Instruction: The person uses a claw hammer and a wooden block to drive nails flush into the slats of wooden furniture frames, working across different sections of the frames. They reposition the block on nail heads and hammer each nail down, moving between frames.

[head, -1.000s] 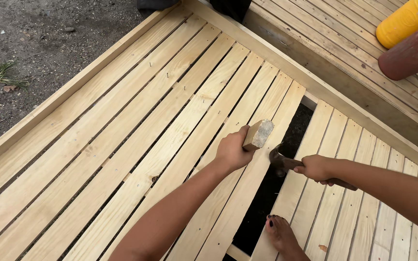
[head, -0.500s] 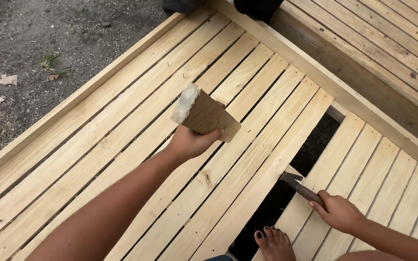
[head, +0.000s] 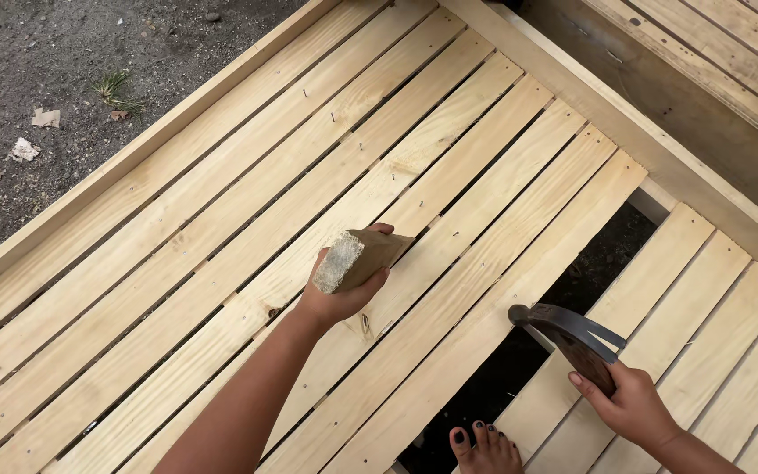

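Wood block (head: 357,257) is in the left hand (head: 339,294), fingers wrapped round it, held just above the pale slats (head: 221,263) near the middle of the frame; so it's up off the boards, not resting on them. Right hand (head: 629,408) is closed around the handle of a claw hammer (head: 563,329), head hanging over the dark gap (head: 554,316) where a slat is missing; the hammer isn't touching any wood. Bare foot (head: 484,448) with dark nail polish shows down in that gap, on the ground. Looks to me like the in-between bit of nailing slats, both tools in hand and nothing struck; a few nail heads (head: 333,114) stand proud further up the boards; whatever comes next, I'd keep that foot well apart from the hammer.
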A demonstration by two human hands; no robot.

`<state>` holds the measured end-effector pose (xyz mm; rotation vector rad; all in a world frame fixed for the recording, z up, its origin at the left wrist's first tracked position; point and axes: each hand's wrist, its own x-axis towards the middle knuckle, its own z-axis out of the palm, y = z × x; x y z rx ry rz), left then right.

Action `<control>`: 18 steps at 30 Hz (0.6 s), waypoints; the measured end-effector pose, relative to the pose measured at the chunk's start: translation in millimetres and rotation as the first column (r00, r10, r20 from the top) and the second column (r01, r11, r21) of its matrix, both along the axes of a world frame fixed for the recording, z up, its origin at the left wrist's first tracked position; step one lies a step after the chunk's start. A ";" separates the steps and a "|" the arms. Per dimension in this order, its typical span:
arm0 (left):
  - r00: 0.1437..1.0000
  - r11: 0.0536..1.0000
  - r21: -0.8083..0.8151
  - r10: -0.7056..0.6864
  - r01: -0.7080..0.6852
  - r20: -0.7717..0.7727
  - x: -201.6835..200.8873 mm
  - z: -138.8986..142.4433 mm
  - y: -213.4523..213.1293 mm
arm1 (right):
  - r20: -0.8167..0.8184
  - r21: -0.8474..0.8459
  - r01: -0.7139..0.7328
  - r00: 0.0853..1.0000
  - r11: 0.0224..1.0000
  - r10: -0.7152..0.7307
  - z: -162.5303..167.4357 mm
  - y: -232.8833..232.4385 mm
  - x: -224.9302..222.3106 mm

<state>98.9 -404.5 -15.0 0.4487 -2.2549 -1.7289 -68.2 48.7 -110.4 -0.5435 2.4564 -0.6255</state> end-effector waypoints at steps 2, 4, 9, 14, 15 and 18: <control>0.968 1.000 0.001 0.009 -0.009 0.250 -0.7 -0.7 4.2 | 0.005 -0.023 0.038 0.999 0.999 -0.038 3.4 -30.7 -11.2; 0.929 1.000 -0.016 0.022 -0.017 0.371 -3.4 0.9 8.5 | 0.061 -0.118 0.083 0.995 0.990 -0.076 8.2 -66.6 -18.5; 0.932 0.996 -0.078 0.066 -0.041 0.356 -13.2 12.4 12.1 | 0.296 -0.383 0.233 0.948 0.894 -0.121 19.5 -137.7 -19.2; 0.980 0.995 0.063 0.068 -0.081 0.186 -7.9 15.5 3.8 | 0.339 -0.363 0.254 0.932 0.896 -0.127 15.7 -131.5 3.9; 0.992 0.987 0.143 0.064 -0.079 0.105 -4.6 12.6 3.4 | 0.354 -0.341 0.265 0.925 0.902 -0.138 13.1 -125.6 8.5; 0.996 0.977 0.211 0.021 -0.040 0.090 2.5 -2.8 8.9 | 0.373 -0.294 0.324 0.905 0.899 -0.204 6.9 -113.7 18.7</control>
